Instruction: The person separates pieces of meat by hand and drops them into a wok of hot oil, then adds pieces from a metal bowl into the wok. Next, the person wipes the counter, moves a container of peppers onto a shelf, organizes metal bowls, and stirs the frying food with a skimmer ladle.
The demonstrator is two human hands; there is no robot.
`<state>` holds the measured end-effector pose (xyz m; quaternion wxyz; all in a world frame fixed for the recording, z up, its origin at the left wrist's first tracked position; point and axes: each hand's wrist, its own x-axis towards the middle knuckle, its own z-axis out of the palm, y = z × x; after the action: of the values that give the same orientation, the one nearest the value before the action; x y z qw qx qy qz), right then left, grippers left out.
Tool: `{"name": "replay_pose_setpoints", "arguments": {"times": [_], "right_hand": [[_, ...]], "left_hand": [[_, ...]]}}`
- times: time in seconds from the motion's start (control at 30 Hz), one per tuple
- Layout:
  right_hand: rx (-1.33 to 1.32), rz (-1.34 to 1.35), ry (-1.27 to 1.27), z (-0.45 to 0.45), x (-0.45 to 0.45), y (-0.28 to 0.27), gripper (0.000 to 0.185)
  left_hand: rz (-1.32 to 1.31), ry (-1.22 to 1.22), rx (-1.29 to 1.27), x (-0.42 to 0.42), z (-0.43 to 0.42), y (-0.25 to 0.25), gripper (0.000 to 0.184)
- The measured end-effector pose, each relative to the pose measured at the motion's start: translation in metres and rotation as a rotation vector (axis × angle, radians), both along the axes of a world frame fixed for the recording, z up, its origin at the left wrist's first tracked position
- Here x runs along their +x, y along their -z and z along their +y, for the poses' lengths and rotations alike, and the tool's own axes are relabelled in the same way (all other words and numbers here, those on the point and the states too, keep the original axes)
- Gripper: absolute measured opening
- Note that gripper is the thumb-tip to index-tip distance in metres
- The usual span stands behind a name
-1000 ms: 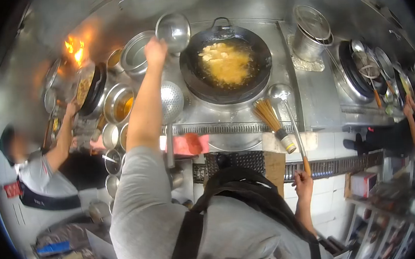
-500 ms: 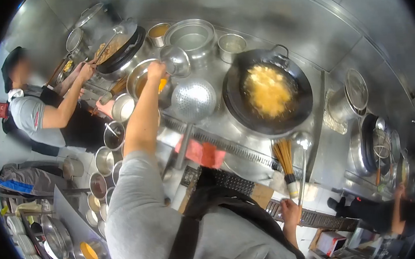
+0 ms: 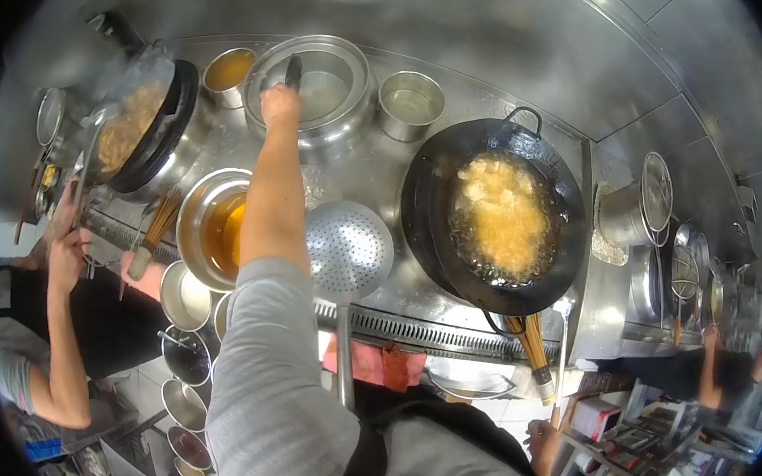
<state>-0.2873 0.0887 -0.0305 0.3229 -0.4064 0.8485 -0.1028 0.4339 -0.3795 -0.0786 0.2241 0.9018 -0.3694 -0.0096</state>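
Note:
My left hand (image 3: 280, 107) is closed on a round steel bowl (image 3: 294, 72), now seen nearly edge-on. It is over a wide pot of clear liquid (image 3: 351, 47); whether the bowl touches the liquid I cannot tell. Low on the right, my right hand (image 3: 543, 443) has its fingers curled at the wooden-ended handle of a long ladle (image 3: 562, 349). Ahead of it sits a black wok (image 3: 419, 186), where pale golden pieces (image 3: 500, 215) bubble in oil. A perforated strainer (image 3: 349, 251) rests between my left forearm and the wok.
A pot with amber liquid (image 3: 192, 219) stands left of my forearm, beside several sauce containers (image 3: 185, 295). Bamboo brush (image 3: 533, 351) lies below the wok. Another person's hand (image 3: 68, 260) works near a second, steaming wok (image 3: 177, 120). A small steel pot (image 3: 412, 106) stands behind.
My left hand has carried the steel bowl from beside the amber-liquid pot to over the wide pot, turning it edge-on. My right hand sits lower in view. The whole view has shifted.

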Motion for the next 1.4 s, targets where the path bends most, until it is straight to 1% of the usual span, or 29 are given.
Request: {"name": "replay_pose_setpoints", "arguments": {"times": [0.03, 0.07, 0.1, 0.17, 0.23, 0.3, 0.37, 0.43, 0.47, 0.53, 0.57, 0.6, 0.63, 0.67, 0.7, 0.77, 0.8, 0.83, 0.93, 1.0, 1.03, 1.1, 1.13, 1.17, 1.23, 1.27, 1.3, 1.37, 1.4], "right_hand": [[0.048, -0.001, 0.013, 0.001, 0.002, -0.001, 0.022], [0.052, 0.005, 0.018, 0.001, 0.003, -0.001, 0.022], [0.067, 0.006, 0.014, 0.000, 0.006, -0.002, 0.022], [0.085, 0.006, 0.008, -0.002, 0.011, -0.002, 0.022], [0.078, -0.006, -0.034, -0.009, 0.018, -0.001, 0.024], [0.072, -0.036, -0.068, -0.017, 0.026, -0.003, 0.025], [0.063, -0.072, -0.111, -0.024, 0.028, 0.000, 0.025], [-0.044, -0.123, -0.185, -0.032, 0.025, 0.009, 0.024], [-0.082, -0.156, -0.242, -0.050, 0.042, -0.015, 0.022], [-0.171, -0.189, -0.314, -0.059, 0.020, 0.013, 0.022], [-0.200, -0.208, -0.331, -0.068, 0.030, 0.002, 0.021], [-0.194, -0.307, -0.254, -0.073, 0.038, -0.001, 0.021], [-0.204, -0.319, -0.356, -0.079, 0.042, -0.005, 0.022], [-0.217, -0.333, -0.462, -0.087, 0.047, -0.009, 0.023], [-0.223, -0.418, -0.471, -0.091, 0.055, -0.015, 0.021], [-0.208, -0.531, -0.540, -0.099, 0.067, -0.019, 0.021], [-0.215, -0.576, -0.579, -0.101, 0.072, -0.022, 0.021], [-0.210, -0.586, -0.590, -0.103, 0.075, -0.018, 0.021], [-0.200, -0.661, -0.721, -0.101, 0.078, -0.016, 0.023], [-0.195, -0.652, -0.795, -0.096, 0.075, -0.008, 0.023], [-0.194, -0.638, -0.855, -0.094, 0.075, -0.004, 0.023], [-0.170, -0.599, -0.891, -0.089, 0.073, -0.002, 0.022], [-0.153, -0.609, -0.902, -0.087, 0.073, -0.002, 0.023], [-0.133, -0.619, -0.912, -0.086, 0.073, -0.001, 0.023], [-0.121, -0.608, -0.918, -0.088, 0.080, -0.001, 0.023], [-0.110, -0.581, -0.914, -0.089, 0.086, -0.001, 0.022], [-0.102, -0.553, -0.908, -0.091, 0.092, -0.001, 0.022], [-0.146, -0.524, -0.971, -0.095, 0.113, 0.000, 0.021], [-0.197, -0.494, -1.034, -0.098, 0.126, -0.001, 0.020]], "left_hand": [[0.062, 0.015, 0.020, 0.000, -0.004, 0.010, 0.033], [0.114, -0.109, -0.063, 0.002, -0.014, 0.028, 0.032], [0.118, -0.108, -0.061, 0.003, -0.010, 0.026, 0.032], [0.664, -0.164, -0.126, 0.004, 0.004, 0.022, 0.030], [0.651, -0.169, -0.189, 0.002, 0.011, 0.032, 0.025], [0.966, -0.224, -0.619, 0.004, 0.015, 0.053, 0.025], [0.958, -0.205, -0.644, 0.001, 0.031, 0.046, 0.020], [1.073, -0.173, -0.804, -0.032, 0.063, 0.010, 0.018], [1.119, -0.150, -0.847, -0.047, 0.087, -0.007, 0.019], [1.214, -0.104, -0.864, -0.078, 0.122, -0.027, 0.020], [1.205, -0.114, -0.856, -0.090, 0.136, -0.033, 0.020], [1.220, -0.121, -0.877, -0.102, 0.152, -0.033, 0.013], [1.236, -0.135, -0.899, -0.115, 0.170, -0.032, 0.008], [1.198, -0.111, -0.877, -0.128, 0.191, -0.033, 0.007], [1.191, -0.137, -0.869, -0.137, 0.207, -0.024, 0.007], [1.216, -0.129, -0.675, -0.147, 0.235, -0.004, 0.007], [1.248, -0.212, -0.781, -0.166, 0.252, -0.004, 0.009], [1.230, -0.247, -0.671, -0.175, 0.267, 0.000, 0.010], [1.281, -0.300, -0.734, -0.210, 0.308, 0.015, 0.009], [1.293, -0.362, -0.714, -0.227, 0.330, 0.024, 0.007], [1.290, -0.372, -0.723, -0.227, 0.337, 0.041, 0.007], [1.294, -0.335, -0.666, -0.226, 0.346, 0.075, 0.005], [1.302, -0.308, -0.598, -0.225, 0.350, 0.083, 0.007], [1.307, -0.313, -0.598, -0.226, 0.352, 0.092, 0.007], [1.266, -0.331, -0.560, -0.225, 0.358, 0.096, 0.010], [1.241, -0.307, -0.415, -0.223, 0.362, 0.098, 0.014], [1.243, -0.312, -0.413, -0.220, 0.363, 0.084, 0.014], [0.833, -0.116, 0.099, -0.214, 0.364, 0.064, 0.023], [0.281, -0.112, 0.154, -0.221, 0.363, 0.074, 0.027]]}}
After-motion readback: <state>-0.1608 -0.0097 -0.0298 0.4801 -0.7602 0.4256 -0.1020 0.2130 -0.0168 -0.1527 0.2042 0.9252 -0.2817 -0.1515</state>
